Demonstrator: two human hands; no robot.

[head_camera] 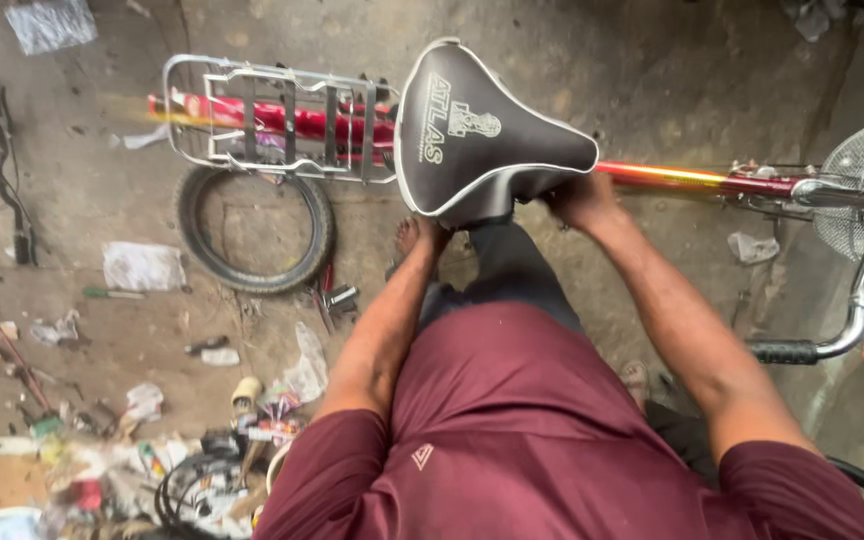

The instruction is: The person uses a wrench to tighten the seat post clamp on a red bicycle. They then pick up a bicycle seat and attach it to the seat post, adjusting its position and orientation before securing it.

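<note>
While the person bends over the bicycle, both hands reach under the dark saddle (482, 125). The left hand (422, 238) is below its rear edge, mostly hidden, so I cannot tell how far the fingers are closed. The right hand (577, 198) grips under the nose of the saddle, fingers curled around something there, but what exactly is not visible. Just beyond this hand runs the red frame tube (692, 178); beyond the left hand sits the metal rear carrier (282, 118), and a loose tyre (252, 235) lies on the floor below it. I think the saddle could twist or slip suddenly if pushed unevenly, pinching fingers, since both hands work blind underneath.
</note>
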